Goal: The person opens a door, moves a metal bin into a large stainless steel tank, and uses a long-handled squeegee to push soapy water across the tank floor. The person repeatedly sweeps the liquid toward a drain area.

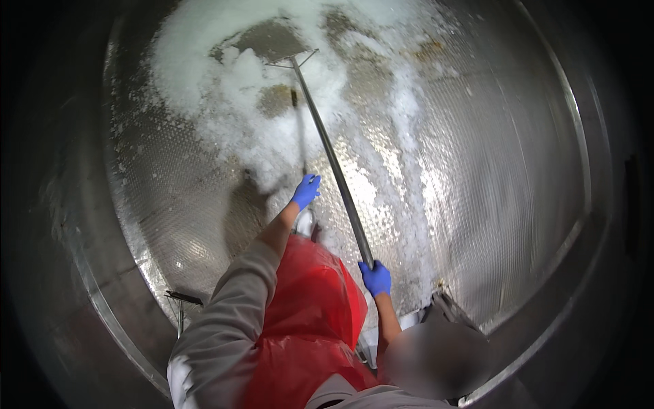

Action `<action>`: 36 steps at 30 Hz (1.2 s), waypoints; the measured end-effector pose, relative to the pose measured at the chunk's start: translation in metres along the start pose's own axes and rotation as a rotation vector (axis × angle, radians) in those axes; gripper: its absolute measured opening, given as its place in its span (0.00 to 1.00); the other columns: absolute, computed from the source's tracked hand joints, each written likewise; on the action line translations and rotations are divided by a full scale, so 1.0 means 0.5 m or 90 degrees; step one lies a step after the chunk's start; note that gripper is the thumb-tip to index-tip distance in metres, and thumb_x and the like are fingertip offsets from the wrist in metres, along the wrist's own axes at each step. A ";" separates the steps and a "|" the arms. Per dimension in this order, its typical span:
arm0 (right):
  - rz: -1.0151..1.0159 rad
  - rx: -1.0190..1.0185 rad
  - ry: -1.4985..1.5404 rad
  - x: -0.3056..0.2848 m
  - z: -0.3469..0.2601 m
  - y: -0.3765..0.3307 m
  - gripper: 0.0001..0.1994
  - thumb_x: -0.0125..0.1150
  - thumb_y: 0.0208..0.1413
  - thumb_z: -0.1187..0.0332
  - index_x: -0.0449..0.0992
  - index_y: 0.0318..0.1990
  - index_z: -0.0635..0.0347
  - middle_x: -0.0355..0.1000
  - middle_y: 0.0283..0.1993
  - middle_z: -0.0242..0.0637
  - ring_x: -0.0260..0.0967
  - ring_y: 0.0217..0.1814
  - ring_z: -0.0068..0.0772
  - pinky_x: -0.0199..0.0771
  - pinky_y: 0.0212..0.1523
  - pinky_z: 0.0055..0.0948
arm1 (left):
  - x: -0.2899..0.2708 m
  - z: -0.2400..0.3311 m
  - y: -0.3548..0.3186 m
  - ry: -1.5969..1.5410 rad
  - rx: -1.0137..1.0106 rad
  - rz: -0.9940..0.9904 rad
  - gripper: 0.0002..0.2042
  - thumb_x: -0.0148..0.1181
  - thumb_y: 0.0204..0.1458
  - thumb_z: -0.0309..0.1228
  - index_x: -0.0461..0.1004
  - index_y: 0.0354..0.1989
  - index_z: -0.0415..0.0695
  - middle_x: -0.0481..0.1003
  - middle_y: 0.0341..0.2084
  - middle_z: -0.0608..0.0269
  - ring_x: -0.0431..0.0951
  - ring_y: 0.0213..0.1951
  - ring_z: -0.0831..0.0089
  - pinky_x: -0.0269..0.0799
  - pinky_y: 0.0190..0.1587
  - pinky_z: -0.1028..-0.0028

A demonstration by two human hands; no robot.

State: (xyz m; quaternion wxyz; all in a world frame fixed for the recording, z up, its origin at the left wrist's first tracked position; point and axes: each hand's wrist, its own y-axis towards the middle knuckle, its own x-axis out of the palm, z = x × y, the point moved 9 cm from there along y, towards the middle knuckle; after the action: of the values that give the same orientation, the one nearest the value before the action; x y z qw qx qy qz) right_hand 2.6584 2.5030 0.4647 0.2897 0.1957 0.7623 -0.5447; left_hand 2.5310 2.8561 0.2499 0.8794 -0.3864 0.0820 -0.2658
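A long-handled metal scraper (332, 157) reaches away from me, its wide braced head lying in white crushed ice or snow (238, 102). My blue-gloved right hand (377, 278) is closed around the near end of the pole. To the left of the pole, my blue-gloved left hand (306, 191) is stretched forward with its fingers extended, apart from the handle and holding nothing. A red apron (310, 293) covers my front, and a pale boot tip (305, 222) shows just below the left hand.
The dimpled metal floor (470, 204) carries scattered ice, with a raised rim curving along both sides. At lower left stands another tool with a dark flat head (184, 298). Metal parts (453, 310) stand at lower right, near a blurred dark rounded shape (436, 358).
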 end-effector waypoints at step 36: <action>0.361 0.568 -0.154 -0.233 1.849 -1.977 0.15 0.73 0.33 0.65 0.80 0.32 0.61 0.75 0.28 0.46 0.75 0.29 0.49 0.74 0.32 0.38 | 1.326 -1.692 -1.795 -0.008 -0.699 -0.354 0.05 0.50 0.59 0.28 0.66 0.31 0.45 0.68 0.25 0.60 0.72 0.28 0.65 0.75 0.36 0.66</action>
State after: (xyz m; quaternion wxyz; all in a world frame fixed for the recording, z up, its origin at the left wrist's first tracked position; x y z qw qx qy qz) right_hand 2.3507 1.3062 1.0287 0.3995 0.4335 0.3354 -0.7349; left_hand 2.4327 1.4634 0.3575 0.4499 -0.7914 0.0977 -0.4021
